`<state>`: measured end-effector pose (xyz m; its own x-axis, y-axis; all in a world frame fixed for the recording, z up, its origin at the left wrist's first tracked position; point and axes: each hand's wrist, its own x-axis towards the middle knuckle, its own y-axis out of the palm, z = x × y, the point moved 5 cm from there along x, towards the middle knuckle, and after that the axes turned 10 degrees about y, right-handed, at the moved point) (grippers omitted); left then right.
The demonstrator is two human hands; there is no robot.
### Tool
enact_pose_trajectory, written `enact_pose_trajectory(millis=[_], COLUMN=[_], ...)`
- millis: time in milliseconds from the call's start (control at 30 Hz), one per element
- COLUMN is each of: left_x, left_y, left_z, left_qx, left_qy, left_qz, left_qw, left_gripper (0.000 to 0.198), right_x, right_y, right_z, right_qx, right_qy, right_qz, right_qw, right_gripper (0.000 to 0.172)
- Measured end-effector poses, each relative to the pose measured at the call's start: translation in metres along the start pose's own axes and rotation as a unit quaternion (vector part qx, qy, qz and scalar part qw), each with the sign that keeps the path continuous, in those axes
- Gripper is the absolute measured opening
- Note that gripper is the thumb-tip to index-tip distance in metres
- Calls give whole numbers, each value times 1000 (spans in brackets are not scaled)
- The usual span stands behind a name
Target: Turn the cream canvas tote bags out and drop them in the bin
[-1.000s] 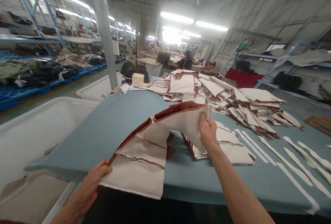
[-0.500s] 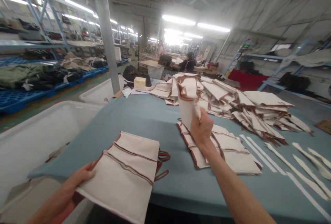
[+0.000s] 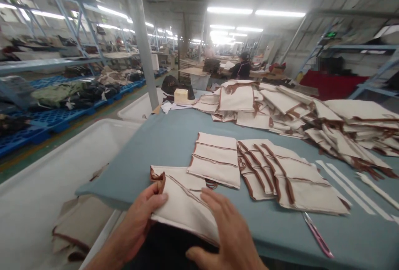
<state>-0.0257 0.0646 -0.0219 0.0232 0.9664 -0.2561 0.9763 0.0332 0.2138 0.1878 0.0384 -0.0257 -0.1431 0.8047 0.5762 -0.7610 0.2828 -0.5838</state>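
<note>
A cream canvas bag with brown trim (image 3: 183, 203) lies at the near edge of the blue-grey table (image 3: 174, 137). My left hand (image 3: 140, 216) grips its left side, thumb on top near the brown opening. Flat on the bag's lower right part rests my right hand (image 3: 227, 232), fingers spread. Just beyond lies another folded bag (image 3: 215, 160), and to its right a fanned stack of bags (image 3: 286, 174).
A big heap of the same bags (image 3: 296, 108) covers the far right of the table. Pink-handled snips (image 3: 318, 234) and white fabric strips (image 3: 346, 182) lie at the right. White bins (image 3: 46, 178) stand at the left, one holding bags. A person works far behind.
The bags held apart in each hand a moment ago are down on the table. Both hands have come together on one bag at the near edge. The camera has tilted down.
</note>
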Motion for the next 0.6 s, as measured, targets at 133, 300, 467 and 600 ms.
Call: enact_pose_trajectory(millis=[133, 300, 467, 600], left_x=[-4, -14, -10, -10], left_y=[25, 5, 10, 38], left_z=[-8, -33, -39, -31], left_qx=[69, 287, 404, 454], left_qy=[85, 291, 421, 504], left_qz=[83, -27, -49, -11], left_qw=[990, 912, 811, 735], left_gripper=[48, 43, 35, 8], right_x=[-4, 11, 8, 6], right_y=[13, 1, -15, -26], right_z=[21, -11, -18, -14], right_qx=[0, 58, 74, 78], right_qy=[-36, 22, 3, 16], right_qz=[-67, -74, -55, -56], right_qw=[997, 995, 996, 995], right_gripper=[31, 26, 26, 28])
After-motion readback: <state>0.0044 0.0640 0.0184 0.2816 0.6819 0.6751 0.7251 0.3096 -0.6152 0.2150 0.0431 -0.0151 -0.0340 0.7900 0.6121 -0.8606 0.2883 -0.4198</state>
